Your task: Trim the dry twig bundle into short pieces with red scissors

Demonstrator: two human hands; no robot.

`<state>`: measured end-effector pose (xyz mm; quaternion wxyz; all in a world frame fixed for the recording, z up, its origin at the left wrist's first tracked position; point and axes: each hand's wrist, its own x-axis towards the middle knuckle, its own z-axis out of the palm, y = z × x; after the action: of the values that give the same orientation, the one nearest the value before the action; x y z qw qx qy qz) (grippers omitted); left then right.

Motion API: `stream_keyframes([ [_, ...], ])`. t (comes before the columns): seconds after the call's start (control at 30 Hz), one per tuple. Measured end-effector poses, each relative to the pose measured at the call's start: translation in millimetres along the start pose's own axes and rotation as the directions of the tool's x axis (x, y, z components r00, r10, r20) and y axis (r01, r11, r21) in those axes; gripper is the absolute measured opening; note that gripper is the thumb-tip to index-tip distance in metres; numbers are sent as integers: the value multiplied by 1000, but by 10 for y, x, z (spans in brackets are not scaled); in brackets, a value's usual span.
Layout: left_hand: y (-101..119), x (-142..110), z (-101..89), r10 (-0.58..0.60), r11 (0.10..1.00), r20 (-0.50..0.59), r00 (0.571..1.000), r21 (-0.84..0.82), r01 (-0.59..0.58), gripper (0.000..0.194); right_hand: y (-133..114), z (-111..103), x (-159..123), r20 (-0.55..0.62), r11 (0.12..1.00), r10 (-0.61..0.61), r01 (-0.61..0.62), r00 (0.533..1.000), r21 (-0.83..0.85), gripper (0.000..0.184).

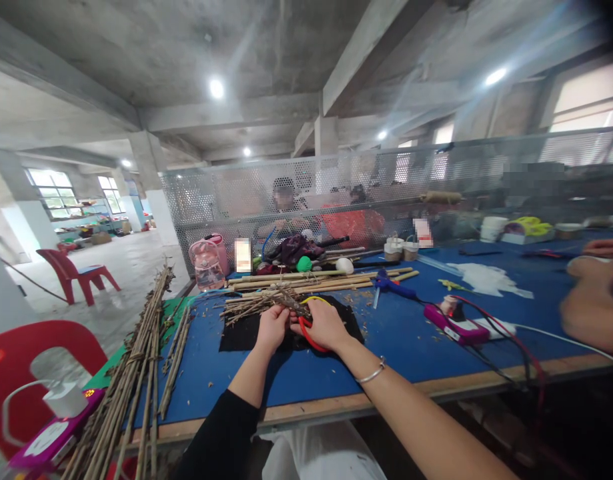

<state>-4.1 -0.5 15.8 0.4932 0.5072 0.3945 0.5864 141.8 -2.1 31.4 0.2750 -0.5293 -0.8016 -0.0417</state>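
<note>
My left hand (272, 327) is closed on a bundle of thin brown twigs (259, 305) that fans out to the left over a black mat (236, 337). My right hand (326, 325) grips red-handled scissors (309, 333) with a yellow loop, their blades at the twig bundle between my hands. Both hands rest on the blue table (401, 347). A silver bangle (372, 375) circles my right wrist.
Long sticks (136, 380) lie along the table's left edge, more bamboo rods (326, 279) behind my hands. A blue glue gun (393, 287), a pink device (459, 330) with cables, and another person's arm (593, 300) are at right. Red chairs (79, 272) stand left. People sit behind a mesh screen (336, 193).
</note>
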Motion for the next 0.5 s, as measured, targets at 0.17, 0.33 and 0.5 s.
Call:
stream_keyframes([
  [0.17,-6,-3,-6,63,995,-26,998,74,-61,19,-17,-8,-4,-5,1000,9,-9,1000,-28,55],
  [0.33,-1,2,-7,80,995,-3,997,67,-79,21,12,22,-10,77,996,43,-49,996,75,48],
  [0.5,10,5,-11,62,996,-5,998,62,-62,20,4,11,-12,133,990,92,-105,987,94,49],
])
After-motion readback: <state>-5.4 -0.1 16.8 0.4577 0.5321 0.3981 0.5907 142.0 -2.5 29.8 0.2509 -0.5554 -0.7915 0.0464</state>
